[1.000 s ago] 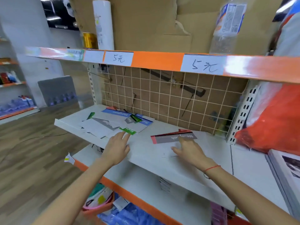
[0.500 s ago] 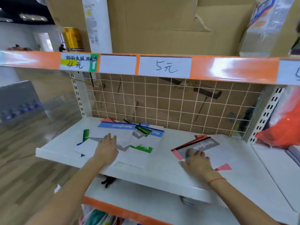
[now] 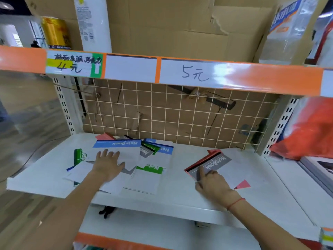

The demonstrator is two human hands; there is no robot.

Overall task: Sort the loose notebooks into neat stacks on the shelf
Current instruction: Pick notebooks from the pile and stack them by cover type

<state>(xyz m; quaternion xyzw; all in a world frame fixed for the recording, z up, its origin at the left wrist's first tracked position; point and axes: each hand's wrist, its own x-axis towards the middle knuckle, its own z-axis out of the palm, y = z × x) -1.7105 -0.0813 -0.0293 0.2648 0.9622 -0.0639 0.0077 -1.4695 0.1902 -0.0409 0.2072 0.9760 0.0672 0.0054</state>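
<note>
Several loose notebooks lie scattered on the left half of the white shelf (image 3: 180, 181): a blue-banded notebook (image 3: 118, 143), a green-banded notebook (image 3: 150, 169) and others overlapping them. My left hand (image 3: 107, 165) lies flat, fingers spread, on the white cover of the blue-banded one. To the right sits a small stack, topped by a grey-banded notebook (image 3: 219, 164) over a red one. My right hand (image 3: 211, 183) presses on the stack's near-left corner, forefinger stretched onto the grey band.
A wire grid (image 3: 180, 114) backs the shelf. The orange rail (image 3: 252, 78) of the shelf above carries handwritten price tags. A red bag (image 3: 306, 130) hangs at the right, with a book stack (image 3: 320, 168) below it. A lower shelf (image 3: 162, 230) juts out beneath.
My left hand has slid forward onto the loose pile. My right hand has pushed the grey and red notebooks a little, skewing them. My view has moved closer.
</note>
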